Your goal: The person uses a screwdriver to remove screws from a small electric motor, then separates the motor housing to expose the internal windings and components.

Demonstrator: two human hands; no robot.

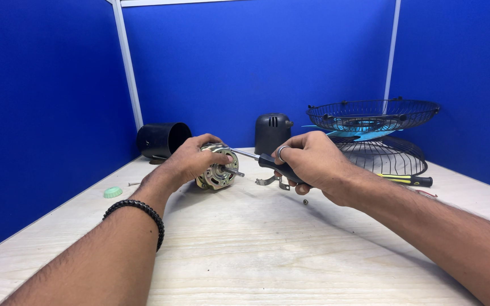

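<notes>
The fingers (pixel 208 148) of the left hand (pixel 191 161) are closed around a small fan motor (pixel 218 168), holding it just above the tabletop (pixel 245 249) with its shaft pointing toward the right hand. The fingers (pixel 290 156) of the right hand (pixel 313 161) are closed on the black handle of a screwdriver (pixel 259 159), and its metal shaft reaches to the upper edge of the motor and touches it. A ring sits on one finger of the right hand, and a black bead bracelet (pixel 137 212) is on the left wrist.

Just under the right hand lie a small metal bracket (pixel 272 181) and a small screw (pixel 305 201). Behind the motor stand a black cylindrical cover (pixel 163 139), lying on its side, and a black motor housing (pixel 272 131). At the right are two wire fan guards (pixel 375 130) with a light blue fan blade (pixel 364 135) between them, and a second screwdriver (pixel 409 180) with yellow and black handle lies near them. A green round cap (pixel 113 192) is at the left edge.
</notes>
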